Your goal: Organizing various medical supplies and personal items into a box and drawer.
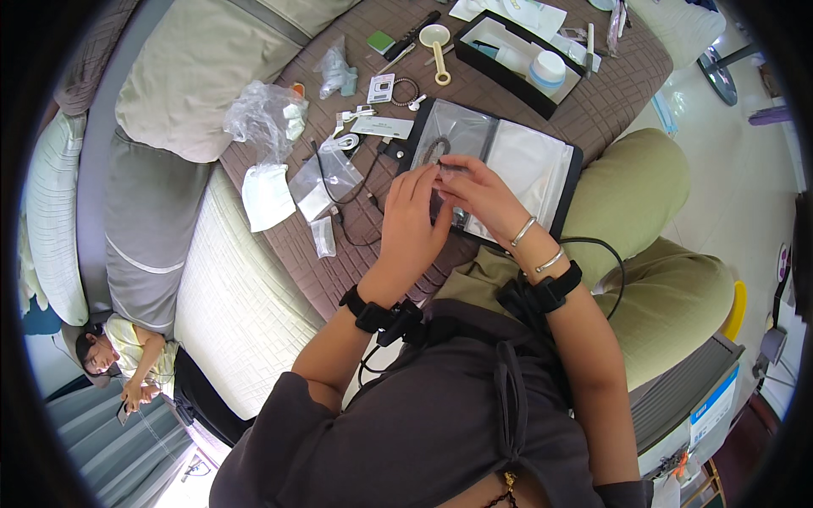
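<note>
An open black album (571,184) with clear plastic sleeves lies on the brown sofa cushion before me. Over its left page my left hand (414,213) and my right hand (476,190) meet at the fingertips. Some small dark and clear thing shows at the right fingers, too hidden to name. A dark beaded bracelet (436,147) rests on or in the left sleeve, just beyond the fingertips. The fingers of my left hand are bent near the same spot; whether they pinch anything cannot be told. Part of the left page is covered by my hands.
Left of the album lie black cables (343,202), a zip bag (317,190), a white cloth or tissue (268,197) and crumpled plastic (260,117). Beyond it are a cream scoop (436,54) and a black box (502,82) holding a white jar. A person (136,362) sits at far left holding a phone.
</note>
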Demonstrator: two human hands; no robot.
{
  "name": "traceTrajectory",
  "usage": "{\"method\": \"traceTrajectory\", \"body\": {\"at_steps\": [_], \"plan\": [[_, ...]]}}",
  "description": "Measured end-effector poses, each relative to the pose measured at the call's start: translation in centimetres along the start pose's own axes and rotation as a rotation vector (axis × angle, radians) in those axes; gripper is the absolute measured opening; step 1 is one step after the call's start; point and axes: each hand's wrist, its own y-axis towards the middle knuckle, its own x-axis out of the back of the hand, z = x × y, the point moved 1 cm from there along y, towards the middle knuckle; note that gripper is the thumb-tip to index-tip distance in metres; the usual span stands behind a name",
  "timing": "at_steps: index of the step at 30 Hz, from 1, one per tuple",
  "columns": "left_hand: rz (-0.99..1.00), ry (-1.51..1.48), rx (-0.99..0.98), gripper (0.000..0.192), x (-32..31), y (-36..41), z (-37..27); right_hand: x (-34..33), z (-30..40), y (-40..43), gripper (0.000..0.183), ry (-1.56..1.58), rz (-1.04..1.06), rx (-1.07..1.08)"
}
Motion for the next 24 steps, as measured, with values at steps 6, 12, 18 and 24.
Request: {"method": "traceTrajectory", "body": {"at_steps": [6,12,18,24], "plan": [[0.023,0.087,-0.061,0.048,-0.5,0.4,0.3,1.6,-0.6,0.0,0.036,-0.188,0.009,0.071],[0.202,0.229,-0.105,0.066,-1.8,1.0,0.8,1.7,-0.4,0.3,0.035,-0.168,-0.046,0.175],[0.278,0.326,-0.083,0.08,-1.4,1.4,1.7,2.5,0.1,-0.4,0.037,-0.293,-0.061,0.17],[0.735,0.024,-0.023,0.06,4.1,3.3,2.1,3.5,1.0,-1.1,0.039,-0.134,-0.045,0.032]]}}
